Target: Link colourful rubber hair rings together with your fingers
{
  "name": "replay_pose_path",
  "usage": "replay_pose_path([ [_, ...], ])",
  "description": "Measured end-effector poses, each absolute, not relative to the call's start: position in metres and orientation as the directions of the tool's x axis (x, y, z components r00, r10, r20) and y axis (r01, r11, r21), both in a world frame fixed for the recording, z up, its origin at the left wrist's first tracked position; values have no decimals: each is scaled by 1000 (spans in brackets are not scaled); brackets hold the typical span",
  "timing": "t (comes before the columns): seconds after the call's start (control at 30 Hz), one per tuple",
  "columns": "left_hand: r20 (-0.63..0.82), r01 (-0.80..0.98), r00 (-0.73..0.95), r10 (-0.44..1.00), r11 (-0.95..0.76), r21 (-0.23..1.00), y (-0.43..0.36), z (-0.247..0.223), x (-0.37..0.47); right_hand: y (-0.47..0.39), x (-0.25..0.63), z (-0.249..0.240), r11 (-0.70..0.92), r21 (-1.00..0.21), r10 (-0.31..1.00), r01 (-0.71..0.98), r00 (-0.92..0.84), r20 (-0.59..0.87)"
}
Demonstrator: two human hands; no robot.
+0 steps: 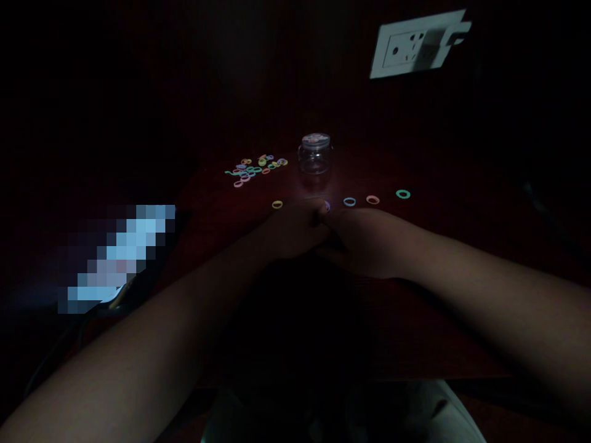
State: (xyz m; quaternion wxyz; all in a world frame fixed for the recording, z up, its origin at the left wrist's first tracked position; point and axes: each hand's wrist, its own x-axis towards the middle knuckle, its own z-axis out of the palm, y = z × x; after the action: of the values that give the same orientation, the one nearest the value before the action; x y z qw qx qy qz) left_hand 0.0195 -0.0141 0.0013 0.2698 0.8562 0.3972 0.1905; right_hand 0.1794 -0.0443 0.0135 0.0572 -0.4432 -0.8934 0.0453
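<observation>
A dark red worktop [447, 212] lies in near darkness, a clear jar [316, 161] with a patterned lid standing on it. Two bare forearms reach in, the left hand [300, 224] and right hand [369, 240] meeting on the near side of the jar; with fingertips hidden in shadow, whether either grip is spread or pinching cannot be told. A lit, pixelated device [132, 249] sits nearer and well left of the jar, a wall socket [392, 58] above and to its right. Coloured bands [252, 170] lie scattered left of the jar. In front of it, the hands partly block a purple band [327, 207], with a yellow band [277, 207] to the left and blue [349, 205], pink [373, 202] and green [403, 197] ones to the right.
</observation>
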Motion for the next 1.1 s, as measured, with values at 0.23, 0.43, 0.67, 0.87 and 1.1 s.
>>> replay_pose_path([
  [0.23, 111, 590, 611, 784, -544, 596, -13, 1, 19, -45, 180, 14, 597, -151, 801, 788, -596, 56],
  [0.43, 125, 588, 610, 782, -553, 590, -13, 0, 20, -44, 180, 15, 591, -144, 804, 794, -594, 28],
  [0.67, 115, 608, 606, 787, -552, 570, -13, 1, 20, -43, 180, 14, 603, -137, 796, 786, -605, 29],
  [0.87, 130, 592, 615, 778, -565, 575, -13, 1, 20, -43, 180, 14, 619, -131, 784, 775, -619, 44],
  [1.1, 136, 600, 609, 781, -566, 565, -13, 1, 20, -43, 180, 14, 605, -121, 795, 787, -605, 41],
])
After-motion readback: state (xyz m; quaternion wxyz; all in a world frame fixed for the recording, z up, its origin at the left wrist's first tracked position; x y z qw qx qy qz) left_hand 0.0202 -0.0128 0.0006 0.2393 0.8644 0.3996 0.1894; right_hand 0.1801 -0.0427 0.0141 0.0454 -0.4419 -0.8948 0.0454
